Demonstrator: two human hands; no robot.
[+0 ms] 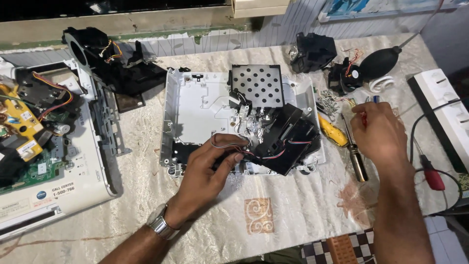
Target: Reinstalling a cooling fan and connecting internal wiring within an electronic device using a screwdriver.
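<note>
An opened white device shell (195,105) lies on the table with a perforated metal plate (257,84) at its back. A black module (287,138) with red and white wires sits tilted at its front right. My left hand (211,168) rests at the shell's front edge, fingers pinching the wires (229,143) beside the black module. My right hand (378,133) hovers right of the shell, fingers closed around a small red-handled tool (363,116) by a pile of screws (330,99). A wristwatch is on my left wrist.
A second opened device (44,142) with a green circuit board lies at the left. Black plastic parts (115,61) sit at the back left, a black blower bulb (381,61) and fan parts back right. Screwdrivers (355,156), a yellow tool (332,131) and a white power strip (447,105) lie on the right.
</note>
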